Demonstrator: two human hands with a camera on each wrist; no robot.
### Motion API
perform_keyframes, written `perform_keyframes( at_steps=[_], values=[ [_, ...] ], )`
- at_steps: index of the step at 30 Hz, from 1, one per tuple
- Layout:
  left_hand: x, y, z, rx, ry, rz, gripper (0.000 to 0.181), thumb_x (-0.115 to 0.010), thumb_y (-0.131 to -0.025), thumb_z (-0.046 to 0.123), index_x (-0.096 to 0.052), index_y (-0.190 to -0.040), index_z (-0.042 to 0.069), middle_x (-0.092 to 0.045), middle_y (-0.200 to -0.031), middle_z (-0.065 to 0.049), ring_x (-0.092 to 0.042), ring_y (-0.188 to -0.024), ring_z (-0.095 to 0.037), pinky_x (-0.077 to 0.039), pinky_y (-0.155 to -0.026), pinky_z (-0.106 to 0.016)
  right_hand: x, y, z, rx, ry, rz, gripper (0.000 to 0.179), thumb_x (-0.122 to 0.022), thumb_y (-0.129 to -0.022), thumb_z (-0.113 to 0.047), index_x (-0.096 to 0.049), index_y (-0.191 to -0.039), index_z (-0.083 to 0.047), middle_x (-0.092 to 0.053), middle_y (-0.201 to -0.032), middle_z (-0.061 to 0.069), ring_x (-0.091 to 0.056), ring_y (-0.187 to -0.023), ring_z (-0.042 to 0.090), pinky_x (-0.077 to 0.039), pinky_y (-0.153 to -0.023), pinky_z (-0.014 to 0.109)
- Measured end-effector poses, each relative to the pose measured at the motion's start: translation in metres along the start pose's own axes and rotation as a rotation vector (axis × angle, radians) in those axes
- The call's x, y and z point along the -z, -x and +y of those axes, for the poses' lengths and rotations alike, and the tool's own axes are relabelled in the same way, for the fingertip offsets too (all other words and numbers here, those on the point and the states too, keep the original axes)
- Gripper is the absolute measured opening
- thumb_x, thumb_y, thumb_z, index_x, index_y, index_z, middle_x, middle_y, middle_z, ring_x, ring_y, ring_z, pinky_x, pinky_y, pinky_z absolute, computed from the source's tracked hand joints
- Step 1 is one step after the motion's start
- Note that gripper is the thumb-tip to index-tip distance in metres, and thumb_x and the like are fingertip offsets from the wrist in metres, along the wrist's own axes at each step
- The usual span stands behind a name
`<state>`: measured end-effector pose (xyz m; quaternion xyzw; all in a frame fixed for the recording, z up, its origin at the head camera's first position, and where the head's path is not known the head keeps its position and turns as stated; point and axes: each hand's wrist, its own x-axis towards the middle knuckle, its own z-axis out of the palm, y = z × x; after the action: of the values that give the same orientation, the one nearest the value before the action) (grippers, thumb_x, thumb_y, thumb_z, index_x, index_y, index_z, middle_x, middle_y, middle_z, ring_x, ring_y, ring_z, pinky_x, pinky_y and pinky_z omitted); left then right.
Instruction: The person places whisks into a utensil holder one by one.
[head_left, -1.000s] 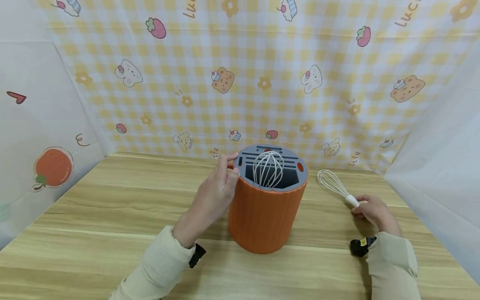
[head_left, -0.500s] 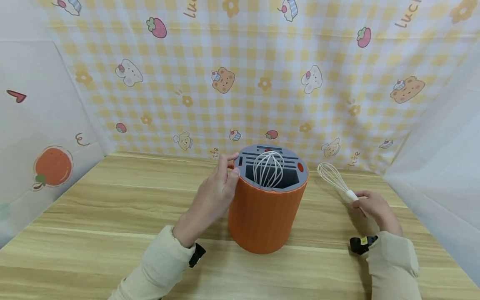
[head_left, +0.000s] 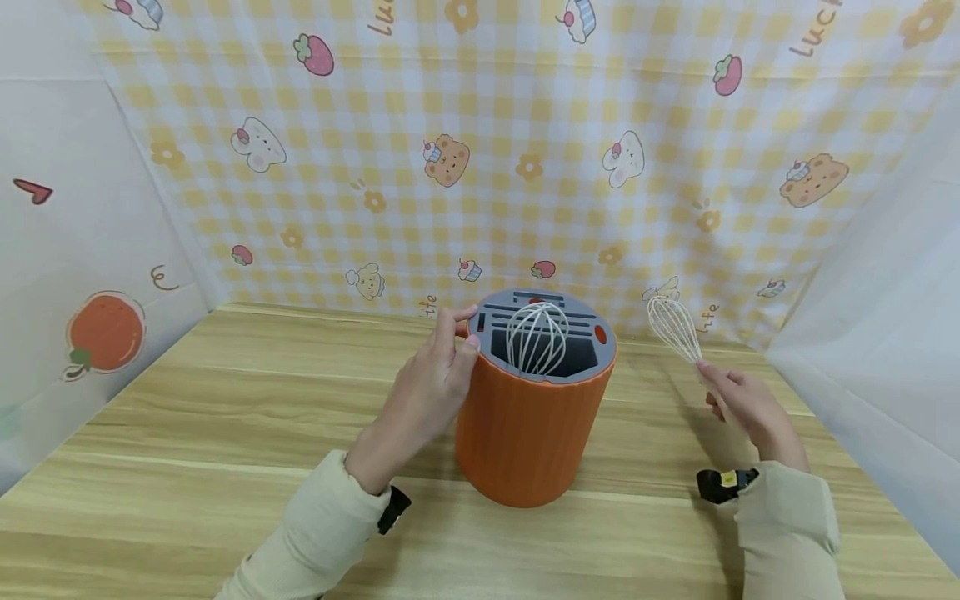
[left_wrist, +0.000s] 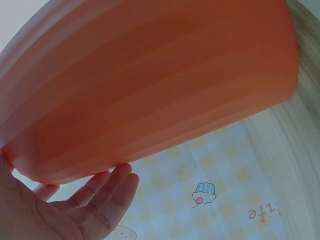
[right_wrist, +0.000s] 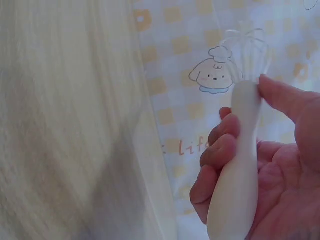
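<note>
An orange round knife block [head_left: 528, 433] with a grey slotted top stands upright on the table. From its large front compartment the wire head of a whisk [head_left: 537, 337] sticks up, its handle hidden inside. My left hand [head_left: 431, 371] holds the block's upper left edge, thumb on the near side and fingers farther round; its fingertips rest against the orange wall [left_wrist: 165, 90] in the left wrist view. To the right, my right hand [head_left: 750, 408] grips a second whisk [head_left: 675, 327] by its white handle [right_wrist: 235, 190], thumb near the wires, which point up and away.
Wood-grain table [head_left: 247, 433] stretches left of the block and in front of it. A yellow checked cloth [head_left: 495, 217] hangs along the back edge, with white cloth walls on both sides.
My right hand has raised the second whisk off the table, tipped its wires higher and shifted its grip up the handle. The left hand and the knife block have stayed put.
</note>
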<state>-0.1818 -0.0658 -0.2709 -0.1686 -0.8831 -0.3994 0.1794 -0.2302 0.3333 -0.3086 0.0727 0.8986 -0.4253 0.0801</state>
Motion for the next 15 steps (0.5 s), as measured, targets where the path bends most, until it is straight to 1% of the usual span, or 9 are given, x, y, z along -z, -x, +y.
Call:
perform_keyframes(
  at_steps=[1, 3, 7, 10, 12, 15],
  values=[
    [0.0, 0.0, 0.0, 0.002, 0.001, -0.001, 0.032, -0.027, -0.098, 0.033, -0.037, -0.125, 0.017, -0.047, -0.136, 0.005, -0.044, -0.062, -0.016, -0.038, -0.051, -0.029, 0.0, 0.0, -0.001, -0.002, -0.01, 0.001, 0.049, -0.036, -0.091, -0.058, -0.049, -0.077, -0.013, -0.051, -0.068, -0.004, -0.048, -0.062, 0.012, -0.036, -0.059, 0.031],
    [0.0, 0.001, 0.0, 0.004, -0.001, -0.003, 0.034, -0.027, -0.098, 0.033, -0.036, -0.127, 0.017, -0.048, -0.135, 0.004, -0.044, -0.062, -0.016, -0.038, -0.052, -0.029, 0.002, 0.0, -0.004, 0.005, -0.061, -0.005, 0.048, -0.035, -0.091, -0.059, -0.049, -0.078, -0.015, -0.051, -0.067, -0.005, -0.047, -0.062, 0.011, -0.036, -0.059, 0.031],
    [0.0, 0.001, 0.0, 0.003, -0.004, -0.002, 0.035, -0.027, -0.098, 0.033, -0.035, -0.129, 0.017, -0.047, -0.135, 0.004, -0.044, -0.063, -0.016, -0.037, -0.052, -0.03, 0.004, -0.001, -0.008, 0.058, -0.209, -0.015, 0.04, -0.037, -0.093, -0.055, -0.052, -0.081, -0.02, -0.052, -0.067, -0.009, -0.048, -0.061, 0.007, -0.039, -0.058, 0.027],
    [0.0, 0.0, 0.0, 0.001, -0.002, 0.0, 0.035, -0.027, -0.098, 0.033, -0.036, -0.129, 0.017, -0.047, -0.135, 0.005, -0.044, -0.065, -0.016, -0.038, -0.053, -0.03, 0.006, -0.002, -0.01, 0.123, -0.403, -0.027, 0.032, -0.04, -0.095, -0.046, -0.054, -0.085, -0.019, -0.054, -0.068, -0.008, -0.05, -0.06, 0.006, -0.043, -0.058, 0.023],
    [0.0, 0.0, 0.0, 0.001, 0.0, 0.001, 0.036, -0.027, -0.098, 0.032, -0.036, -0.13, 0.017, -0.048, -0.135, 0.005, -0.045, -0.065, -0.015, -0.038, -0.054, -0.03, 0.007, -0.003, -0.012, 0.165, -0.55, -0.047, 0.025, -0.042, -0.096, -0.039, -0.05, -0.093, -0.016, -0.055, -0.069, -0.006, -0.052, -0.061, 0.006, -0.045, -0.06, 0.021],
    [0.0, 0.0, 0.0, 0.001, -0.002, 0.001, 0.035, -0.027, -0.098, 0.032, -0.036, -0.129, 0.017, -0.047, -0.135, 0.005, -0.044, -0.064, -0.015, -0.037, -0.053, -0.03, 0.008, -0.005, -0.013, 0.207, -0.764, -0.084, 0.019, -0.041, -0.098, -0.031, -0.046, -0.099, -0.013, -0.057, -0.07, -0.003, -0.055, -0.061, 0.006, -0.049, -0.06, 0.02]
  ],
)
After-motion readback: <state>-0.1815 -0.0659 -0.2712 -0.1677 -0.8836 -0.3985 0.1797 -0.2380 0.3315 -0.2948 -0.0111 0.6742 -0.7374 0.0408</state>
